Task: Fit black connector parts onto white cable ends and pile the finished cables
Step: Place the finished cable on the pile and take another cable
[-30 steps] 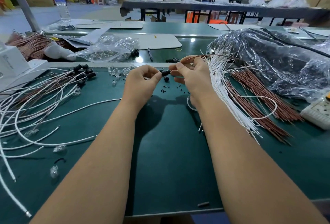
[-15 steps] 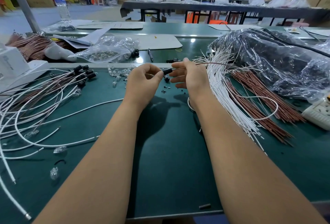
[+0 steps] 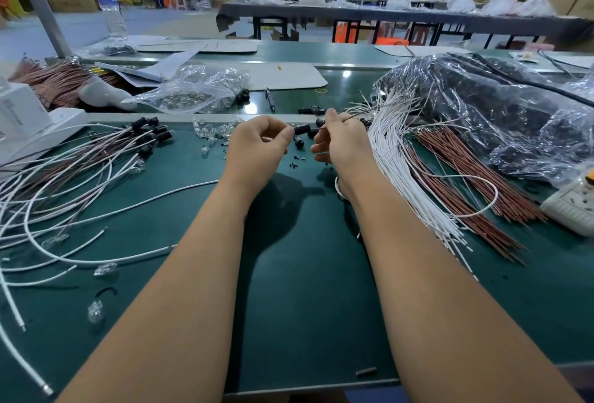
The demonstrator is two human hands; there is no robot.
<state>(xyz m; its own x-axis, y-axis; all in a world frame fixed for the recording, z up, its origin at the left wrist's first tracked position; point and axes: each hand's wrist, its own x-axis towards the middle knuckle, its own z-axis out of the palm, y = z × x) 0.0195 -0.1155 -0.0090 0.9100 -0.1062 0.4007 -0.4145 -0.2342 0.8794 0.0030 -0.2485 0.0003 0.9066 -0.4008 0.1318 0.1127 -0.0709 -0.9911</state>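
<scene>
A black connector [image 3: 302,129] sits between the two hands above the green table [image 3: 305,274], pinched at its left end by the left hand [image 3: 257,148]. The right hand [image 3: 340,142] pinches a thin wire [image 3: 348,117] running into the connector's right end. Finished cables [image 3: 96,158] lie piled well left of the grip, and loose white cables [image 3: 405,164] fan out just right of it.

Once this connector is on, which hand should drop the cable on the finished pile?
Probably the left hand: it pinches the black connector, and the finished pile lies on its side. The right hand pinches the wire.
</scene>
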